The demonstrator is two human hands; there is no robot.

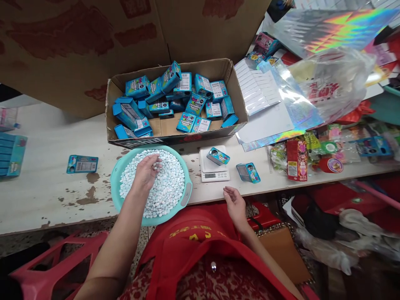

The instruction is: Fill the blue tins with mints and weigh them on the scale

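My left hand (147, 171) is over a turquoise basin (114, 183) heaped with small white and pale blue candies (167, 183). Its fingers are curled together, and whatever they hold is too small to make out. At the table's front edge, below a small white scale (204, 166), my right hand (235, 204) is open, thumb apart, with nothing in it. A blue candy box (218, 156) lies tilted on the scale's pan. Just right of the scale another blue box (248, 172) rests on the table.
Behind the basin, a shallow carton (175, 139) holds many blue boxes. One blue box (82, 164) lies to the left. Shiny sheets (268, 121), a clear plastic bag (337, 79) and a red packet (296, 160) crowd the right. A pink stool (59, 262) stands below left.
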